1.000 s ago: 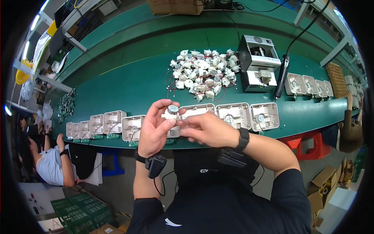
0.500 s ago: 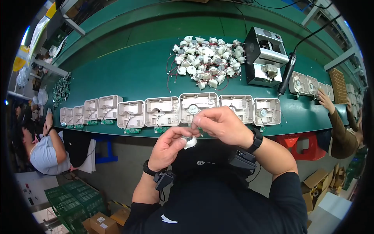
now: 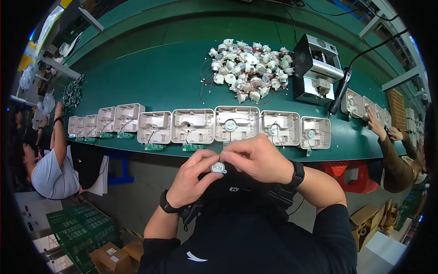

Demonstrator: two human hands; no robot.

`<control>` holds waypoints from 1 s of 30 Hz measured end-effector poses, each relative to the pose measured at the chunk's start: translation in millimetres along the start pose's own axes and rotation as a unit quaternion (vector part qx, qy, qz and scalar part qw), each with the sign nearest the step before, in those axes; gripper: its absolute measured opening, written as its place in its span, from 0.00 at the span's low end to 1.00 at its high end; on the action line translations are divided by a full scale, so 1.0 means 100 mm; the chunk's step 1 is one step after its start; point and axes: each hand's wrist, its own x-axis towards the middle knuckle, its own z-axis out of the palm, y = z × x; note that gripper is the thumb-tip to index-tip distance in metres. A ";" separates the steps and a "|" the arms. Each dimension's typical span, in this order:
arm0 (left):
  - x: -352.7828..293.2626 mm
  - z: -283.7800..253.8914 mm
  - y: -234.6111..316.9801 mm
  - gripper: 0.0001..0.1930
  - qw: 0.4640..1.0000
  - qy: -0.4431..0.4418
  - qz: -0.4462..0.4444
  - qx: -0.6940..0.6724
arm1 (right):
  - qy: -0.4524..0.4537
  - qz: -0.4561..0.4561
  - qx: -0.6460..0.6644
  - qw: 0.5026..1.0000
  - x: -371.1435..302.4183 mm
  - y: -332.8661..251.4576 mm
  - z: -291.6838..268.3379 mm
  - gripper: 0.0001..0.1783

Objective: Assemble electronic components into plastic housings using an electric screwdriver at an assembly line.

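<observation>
Pinching 1 round motor (image 3: 218, 167) between thumb and fingers, the left hand (image 3: 190, 179) holds it bodyward of the row of pale housings (image 3: 196, 136), just below the right hand (image 3: 262, 160), whose fingertips gather close, though whether they clamp anything I cannot tell.

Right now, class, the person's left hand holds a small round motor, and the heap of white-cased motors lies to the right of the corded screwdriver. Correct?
Not quite: the head view shows the heap of white-cased motors to the left of the corded screwdriver. The left hand does hold a small round motor.
</observation>
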 end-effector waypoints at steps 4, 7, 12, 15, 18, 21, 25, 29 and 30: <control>0.02 -0.06 -0.05 0.16 0.999 0.012 0.034 0.037 | 0.006 -0.047 -0.011 0.999 -0.03 0.03 0.10 0.07; 0.11 -0.20 -0.13 0.15 0.989 0.046 0.072 0.118 | 0.027 -0.181 -0.056 0.982 -0.07 0.06 0.20 0.07; 0.35 -0.53 -0.45 0.15 0.965 0.117 0.057 0.228 | 0.130 -0.144 -0.156 0.968 -0.17 -0.12 0.05 0.16; 0.45 -0.61 -0.64 0.15 0.950 0.124 0.067 0.277 | 0.181 -0.087 -0.139 0.970 -0.32 -0.01 -0.21 0.18; 0.55 -0.61 -0.70 0.16 0.926 0.107 0.128 0.339 | 0.250 -0.008 -0.146 0.957 -0.56 0.15 -0.55 0.16; 0.65 -0.57 -0.70 0.16 0.931 0.100 0.115 0.331 | 0.346 0.043 -0.153 0.925 -0.81 0.27 -0.90 0.15; 0.60 -0.65 -0.90 0.16 0.913 0.093 0.147 0.368 | 0.477 0.058 -0.199 0.854 -1.00 0.69 -1.54 0.15; 0.55 -0.71 -0.80 0.20 0.914 0.082 0.122 0.378 | 0.535 0.119 -0.253 0.797 -0.98 1.33 -2.31 0.23; 0.57 -0.69 -0.80 0.22 0.923 0.085 0.082 0.367 | 0.533 0.136 -0.249 0.797 -0.97 1.48 -2.45 0.25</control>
